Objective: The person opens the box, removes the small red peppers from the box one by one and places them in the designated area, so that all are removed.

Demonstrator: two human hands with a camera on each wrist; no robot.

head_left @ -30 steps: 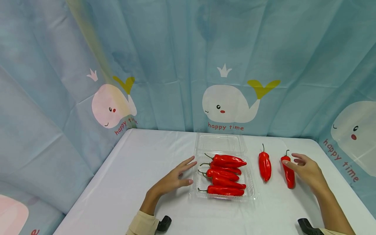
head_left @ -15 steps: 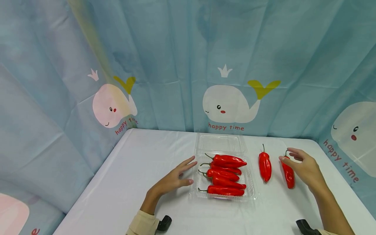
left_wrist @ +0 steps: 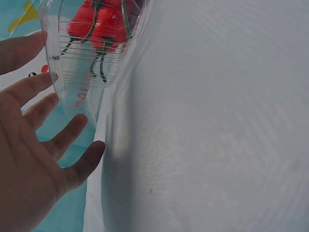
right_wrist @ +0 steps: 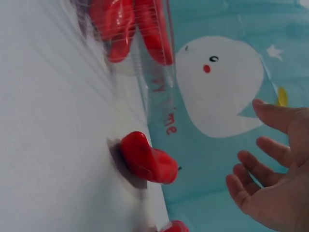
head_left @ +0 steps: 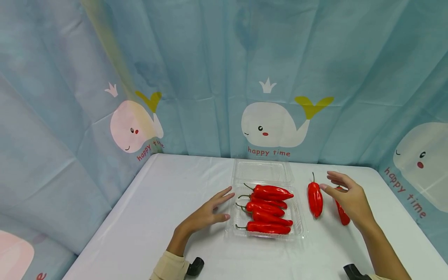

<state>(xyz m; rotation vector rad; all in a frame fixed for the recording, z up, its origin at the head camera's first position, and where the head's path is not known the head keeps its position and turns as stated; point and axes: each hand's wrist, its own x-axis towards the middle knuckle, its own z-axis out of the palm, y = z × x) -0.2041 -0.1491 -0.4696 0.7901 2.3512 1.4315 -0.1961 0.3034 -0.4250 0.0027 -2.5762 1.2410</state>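
Observation:
In the head view, a clear plastic clamshell box (head_left: 299, 229) lies with its lid folded back and holds several red chili peppers (head_left: 267, 227) stacked crosswise. My left hand (head_left: 204, 216) is at the box's left side, fingers spread; in the left wrist view the fingertips (left_wrist: 50, 77) lie against or just beside its clear wall. To the right of the box, a loose red chili pepper (head_left: 315, 200) lies on the table, stem away from me. My right hand (head_left: 351, 198) hovers between it and another red chili pepper (head_left: 343, 214), which it partly covers. Nothing is in the right hand.
A white cloth covers the table (head_left: 168, 194). Behind it hangs a blue curtain (head_left: 199, 116) printed with whales, reaching round both sides. The box's open lid (head_left: 260, 171) lies toward the back edge. Dark wrist-worn devices (head_left: 196, 266) sit at both wrists.
My right hand has moved left and slightly away from me, from over the rightmost chili pepper toward the other loose one. My left hand and the peppers have stayed put.

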